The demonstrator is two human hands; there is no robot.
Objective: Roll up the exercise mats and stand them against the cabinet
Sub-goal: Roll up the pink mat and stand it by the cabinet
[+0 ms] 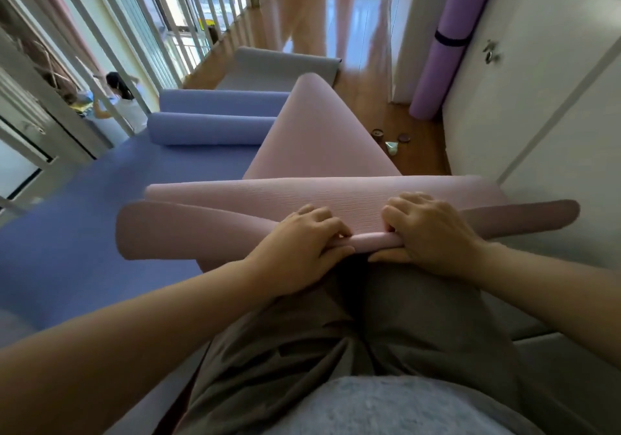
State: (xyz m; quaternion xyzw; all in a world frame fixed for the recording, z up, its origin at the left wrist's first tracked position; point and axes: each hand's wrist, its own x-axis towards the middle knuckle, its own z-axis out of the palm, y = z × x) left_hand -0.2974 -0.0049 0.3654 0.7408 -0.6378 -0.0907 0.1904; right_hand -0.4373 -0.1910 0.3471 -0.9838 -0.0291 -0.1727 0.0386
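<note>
I kneel with the pink mat straight ahead at 12 o'clock. Its near end is curled into a thin roll just in front of my knees, and the rest runs away from me over the floor.

My left hand and right hand sit side by side on that roll. Each has its fingers curled over the top and the thumb tucked beneath, so both are gripping the mat's rolled edge.

The mat looks soft, light and springy: its loose corners flop out at 9 and 3 o'clock. I judge it will try to uncurl, so the hold belongs on the roll itself. Hands set wider apart would probably keep the ends from telescoping. The ribbed surface should give good grip.

At 10 o'clock a blue mat lies flat. Beyond it are two blue rolls, and a grey mat lies at 11 o'clock.

At 1 o'clock a purple mat, bound by a dark strap, stands upright against the white cabinet.

I can read no brand, label or writing anywhere.
</note>
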